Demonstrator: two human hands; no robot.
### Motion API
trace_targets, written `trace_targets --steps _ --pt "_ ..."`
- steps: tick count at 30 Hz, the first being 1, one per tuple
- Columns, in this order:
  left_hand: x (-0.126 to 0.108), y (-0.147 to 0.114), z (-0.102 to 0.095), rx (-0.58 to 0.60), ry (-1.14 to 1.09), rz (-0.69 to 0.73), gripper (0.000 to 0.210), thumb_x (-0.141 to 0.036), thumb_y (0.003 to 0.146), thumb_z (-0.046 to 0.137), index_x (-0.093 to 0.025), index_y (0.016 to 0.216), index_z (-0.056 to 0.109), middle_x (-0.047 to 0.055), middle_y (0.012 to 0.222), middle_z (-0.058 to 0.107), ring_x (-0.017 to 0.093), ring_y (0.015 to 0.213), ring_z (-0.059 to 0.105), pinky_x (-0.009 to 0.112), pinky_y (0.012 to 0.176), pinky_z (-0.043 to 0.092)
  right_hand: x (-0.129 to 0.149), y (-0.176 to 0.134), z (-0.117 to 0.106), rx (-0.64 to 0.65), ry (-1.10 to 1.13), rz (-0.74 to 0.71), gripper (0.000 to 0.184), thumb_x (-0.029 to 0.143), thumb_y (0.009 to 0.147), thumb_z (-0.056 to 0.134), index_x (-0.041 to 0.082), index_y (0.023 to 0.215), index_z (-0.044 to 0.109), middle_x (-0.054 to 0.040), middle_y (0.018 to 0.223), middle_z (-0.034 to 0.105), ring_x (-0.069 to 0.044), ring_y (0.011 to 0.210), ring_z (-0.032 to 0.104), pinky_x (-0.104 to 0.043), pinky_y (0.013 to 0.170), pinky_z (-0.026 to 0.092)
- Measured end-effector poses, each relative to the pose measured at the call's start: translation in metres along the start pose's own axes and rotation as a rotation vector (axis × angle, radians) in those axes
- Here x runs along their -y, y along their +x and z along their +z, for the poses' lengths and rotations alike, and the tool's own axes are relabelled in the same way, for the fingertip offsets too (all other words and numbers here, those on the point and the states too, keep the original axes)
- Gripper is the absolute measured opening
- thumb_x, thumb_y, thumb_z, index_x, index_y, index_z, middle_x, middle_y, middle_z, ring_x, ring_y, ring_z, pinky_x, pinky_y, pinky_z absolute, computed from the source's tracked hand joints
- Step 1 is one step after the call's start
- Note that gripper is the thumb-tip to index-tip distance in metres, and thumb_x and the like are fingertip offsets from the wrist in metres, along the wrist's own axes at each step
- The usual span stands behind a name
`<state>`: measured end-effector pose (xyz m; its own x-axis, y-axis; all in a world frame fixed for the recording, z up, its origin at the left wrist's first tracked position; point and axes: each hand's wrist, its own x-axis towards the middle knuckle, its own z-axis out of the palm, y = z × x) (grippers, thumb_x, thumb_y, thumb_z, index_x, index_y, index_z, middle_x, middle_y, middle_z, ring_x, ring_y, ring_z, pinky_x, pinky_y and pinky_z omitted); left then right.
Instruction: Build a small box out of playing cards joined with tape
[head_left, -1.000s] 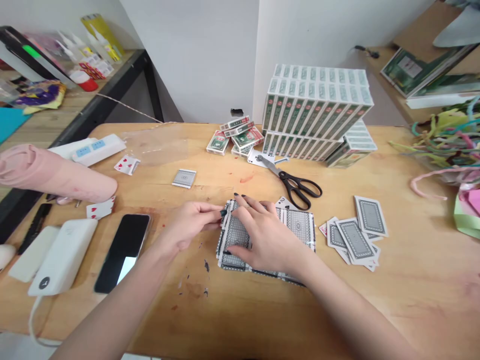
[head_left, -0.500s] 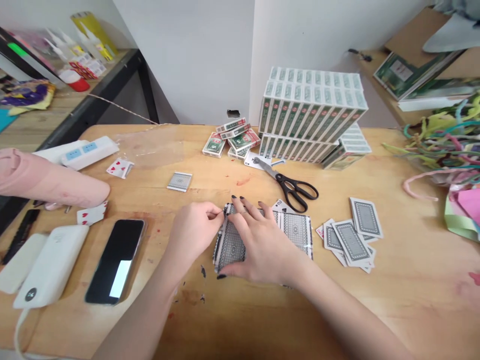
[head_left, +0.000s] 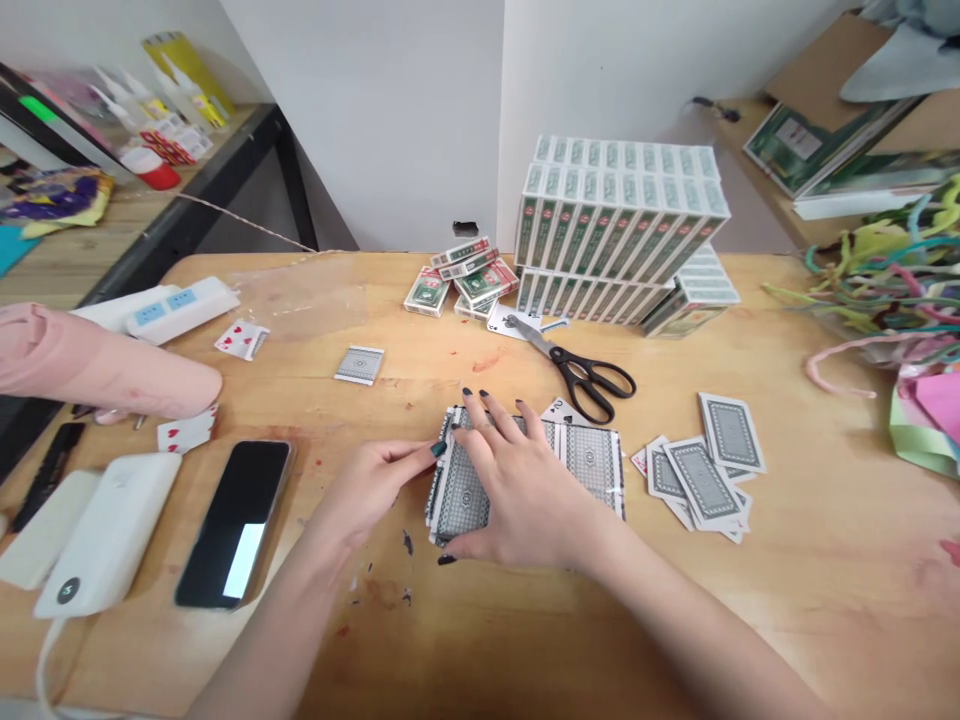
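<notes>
Two hands work the card panel [head_left: 466, 497] at centre. Left hand [head_left: 369, 482]: thumb at its nine o'clock edge; whether the fingers clamp it cannot be told. Right hand [head_left: 521, 490]: fingers apart, flat on top. Handling, as judged: light, slick, springy, liable to crease; hold by edges. Wooden table [head_left: 840, 490] stained; phone [head_left: 236, 500] at nine, scissors [head_left: 559, 354] at one. Beyond: stacked boxes [head_left: 615, 225] at one, pale wall [head_left: 450, 120] at twelve.
</notes>
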<state>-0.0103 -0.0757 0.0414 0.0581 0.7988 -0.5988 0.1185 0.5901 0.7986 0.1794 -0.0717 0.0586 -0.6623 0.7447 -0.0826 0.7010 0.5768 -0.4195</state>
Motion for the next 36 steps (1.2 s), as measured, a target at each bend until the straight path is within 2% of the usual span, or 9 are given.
trace_targets --steps 5,17,26,28,30,31,33,36 --pt "-0.006 0.0 0.003 -0.085 0.161 0.049 0.021 -0.032 0.074 0.067 -0.019 0.086 0.077 0.004 0.086 0.076 0.026 0.095 0.065 0.034 0.084 0.047 0.0 0.0 0.0 0.012 0.018 0.006 0.094 0.073 0.061 0.066 0.009 0.127 0.046 -0.0285 0.152 0.022 -0.044 0.14 0.02 -0.064 0.109 0.016" --pt "-0.009 0.004 0.001 -0.15 0.242 0.045 0.018 -0.03 0.07 0.065 -0.017 0.078 0.076 0.004 0.078 0.075 0.022 0.083 0.067 0.03 0.076 0.048 0.0 0.0 0.0 0.005 0.018 0.01 0.093 0.071 0.06 0.067 0.01 0.126 0.047 -0.0279 0.152 0.023 -0.044 0.139 0.023 -0.064 0.108 0.019" --pt "-0.025 -0.007 0.017 -0.27 0.662 0.159 0.019 -0.032 0.075 0.058 -0.019 0.071 0.072 0.003 0.075 0.074 0.024 0.075 0.066 0.034 0.068 0.044 0.0 0.001 0.0 -0.009 0.017 0.009 0.09 0.069 0.058 0.07 0.01 0.123 0.049 -0.0284 0.151 0.025 -0.044 0.138 0.025 -0.064 0.108 0.018" --pt "-0.022 -0.007 0.015 -0.247 0.564 0.186 0.018 -0.031 0.076 0.059 -0.02 0.076 0.074 0.004 0.081 0.075 0.024 0.081 0.066 0.034 0.074 0.045 0.0 0.0 0.001 -0.011 0.016 0.011 0.092 0.07 0.058 0.07 0.01 0.124 0.049 -0.028 0.151 0.024 -0.044 0.138 0.025 -0.064 0.108 0.019" --pt "-0.017 -0.003 0.012 -0.141 0.279 0.166 0.018 -0.03 0.077 0.061 -0.022 0.084 0.075 0.003 0.089 0.075 0.022 0.087 0.066 0.033 0.08 0.047 -0.001 0.0 0.001 -0.012 0.017 0.013 0.092 0.07 0.058 0.069 0.01 0.125 0.048 -0.0277 0.151 0.024 -0.044 0.138 0.025 -0.063 0.108 0.019" --pt "-0.014 0.001 0.01 -0.066 0.09 0.124 0.018 -0.03 0.077 0.062 -0.022 0.086 0.076 0.003 0.091 0.075 0.021 0.086 0.066 0.032 0.082 0.048 -0.001 0.0 0.002 -0.012 0.018 0.014 0.093 0.071 0.059 0.068 0.01 0.126 0.048 -0.0276 0.151 0.024 -0.044 0.138 0.025 -0.063 0.108 0.019" --pt "-0.009 0.009 0.008 0.008 -0.188 0.049 0.017 -0.028 0.074 0.067 -0.021 0.088 0.076 0.004 0.094 0.075 0.017 0.083 0.065 0.029 0.082 0.049 -0.001 0.001 0.002 -0.008 0.023 0.017 0.093 0.071 0.059 0.067 0.01 0.126 0.047 -0.0273 0.151 0.025 -0.044 0.139 0.024 -0.063 0.108 0.019" --pt "-0.003 0.02 0.008 0.022 -0.365 -0.017 0.016 -0.021 0.072 0.072 -0.02 0.087 0.076 0.004 0.095 0.075 0.013 0.081 0.064 0.023 0.078 0.049 -0.001 0.001 0.002 -0.007 0.038 0.019 0.093 0.071 0.059 0.068 0.009 0.126 0.047 -0.0277 0.151 0.025 -0.043 0.139 0.024 -0.062 0.108 0.018"
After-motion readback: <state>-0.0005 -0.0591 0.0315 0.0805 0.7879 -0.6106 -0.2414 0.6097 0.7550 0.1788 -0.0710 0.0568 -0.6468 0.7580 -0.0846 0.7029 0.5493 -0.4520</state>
